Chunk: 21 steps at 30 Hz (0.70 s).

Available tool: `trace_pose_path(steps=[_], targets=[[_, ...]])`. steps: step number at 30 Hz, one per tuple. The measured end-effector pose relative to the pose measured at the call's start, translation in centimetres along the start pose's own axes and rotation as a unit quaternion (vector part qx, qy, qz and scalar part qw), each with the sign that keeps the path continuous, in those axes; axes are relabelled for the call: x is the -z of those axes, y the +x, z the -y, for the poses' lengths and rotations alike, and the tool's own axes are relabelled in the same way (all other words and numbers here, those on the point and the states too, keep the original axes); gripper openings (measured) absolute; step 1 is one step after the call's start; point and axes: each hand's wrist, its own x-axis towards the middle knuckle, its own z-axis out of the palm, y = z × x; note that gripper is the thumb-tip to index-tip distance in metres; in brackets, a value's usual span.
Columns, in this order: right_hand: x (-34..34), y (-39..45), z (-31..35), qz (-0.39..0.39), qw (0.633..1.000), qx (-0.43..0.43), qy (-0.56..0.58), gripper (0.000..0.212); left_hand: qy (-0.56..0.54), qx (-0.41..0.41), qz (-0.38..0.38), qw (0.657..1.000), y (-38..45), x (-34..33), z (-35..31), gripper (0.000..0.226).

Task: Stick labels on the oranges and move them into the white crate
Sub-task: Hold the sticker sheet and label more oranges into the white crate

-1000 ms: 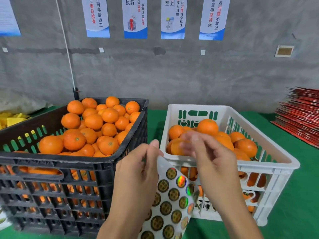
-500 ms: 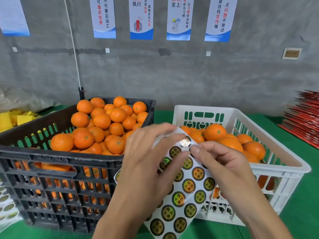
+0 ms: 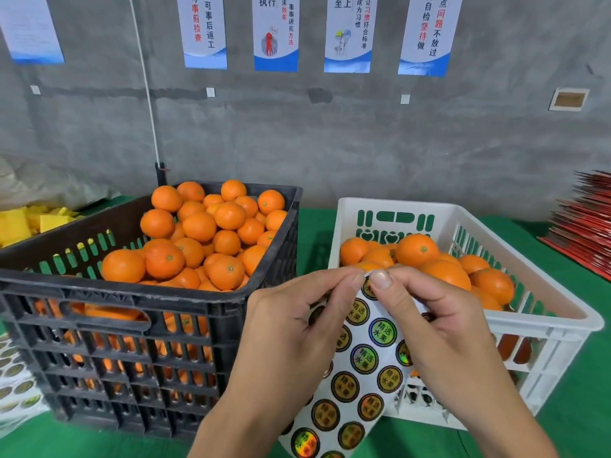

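Note:
A sheet of round shiny labels (image 3: 367, 365) hangs in front of me, between the two crates. My left hand (image 3: 291, 328) grips the sheet at its top edge. My right hand (image 3: 429, 325) pinches a label at the sheet's top corner with thumb and forefinger, fingertips touching those of the left hand. The black crate (image 3: 139, 325) on the left is heaped with oranges (image 3: 198, 226). The white crate (image 3: 542, 325) on the right holds several oranges (image 3: 416, 249). No orange is in either hand.
A green cloth (image 3: 578, 408) covers the table. More label sheets (image 3: 16, 381) lie at the left edge. Yellow pieces (image 3: 23, 223) sit behind the black crate. A stack of red flat sheets (image 3: 585, 226) lies at the right. A grey wall with posters stands behind.
The right hand came back from the white crate to the label sheet. The left hand raised the sheet, and both hands now pinch its top edge.

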Motion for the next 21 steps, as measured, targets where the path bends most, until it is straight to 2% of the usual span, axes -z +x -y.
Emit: trace_pose_path(steps=[6,11,17,21], targets=[[-0.4,0.2,0.1,-0.004,0.999,0.039,-0.023,0.023,-0.07,0.074,0.007,0.995,-0.1,-0.1,0.3,0.02],[-1.0,0.3,0.3,-0.024,0.998,0.057,-0.017,0.022,-0.12,0.059,0.013,0.991,0.1,0.3,0.3,0.021],[-0.9,0.4,0.4,-0.011,0.997,0.07,-0.014,0.025,-0.231,0.101,0.037,0.967,0.4,0.7,0.2,0.019],[-0.6,0.3,0.3,0.006,0.997,0.076,-0.033,0.025,-0.291,0.18,0.047,0.938,0.5,0.9,0.2,0.021]])
